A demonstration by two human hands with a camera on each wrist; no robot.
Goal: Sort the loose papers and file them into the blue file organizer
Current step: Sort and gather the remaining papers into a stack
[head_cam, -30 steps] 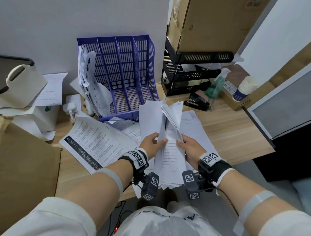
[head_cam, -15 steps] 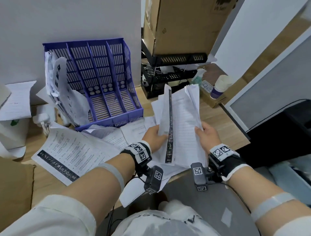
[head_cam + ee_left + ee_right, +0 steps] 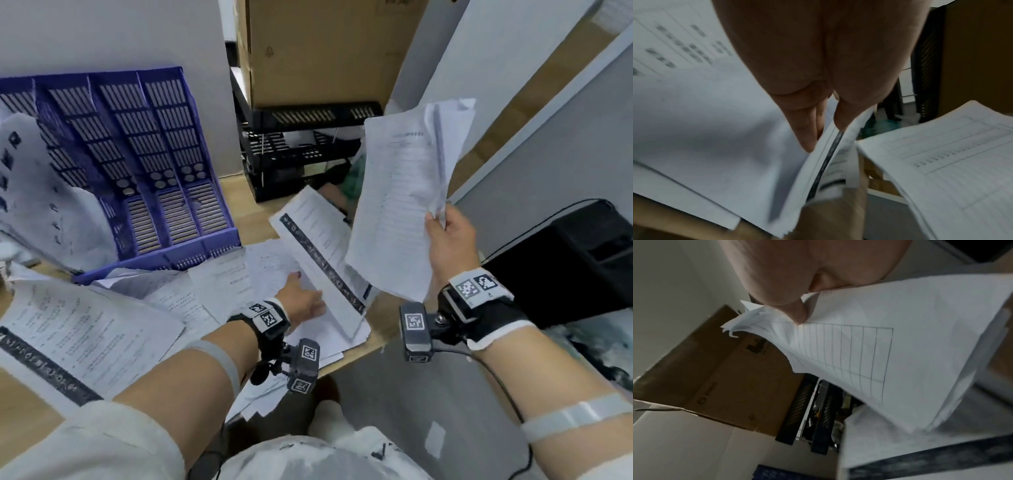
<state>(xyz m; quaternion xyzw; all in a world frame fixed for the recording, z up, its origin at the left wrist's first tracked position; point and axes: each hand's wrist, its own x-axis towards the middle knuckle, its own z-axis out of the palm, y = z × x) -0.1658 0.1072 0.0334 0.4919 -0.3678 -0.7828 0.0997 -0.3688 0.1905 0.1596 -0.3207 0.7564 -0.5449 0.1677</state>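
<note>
Right hand [image 3: 450, 240] pinches a thin sheaf of ruled sheets [image 3: 400, 205] at its near right edge, thumb pressed on top, held up on the right. Left hand [image 3: 303, 301] pinches the banded sheets [image 3: 322, 253] over the desk pile, fingers together. Paper's light and floppy and probably slides apart, so I'd grip mid-edge, not a corner. Blue file organizer [image 3: 137, 164] stands far left, with papers in its leftmost slot only.
</note>
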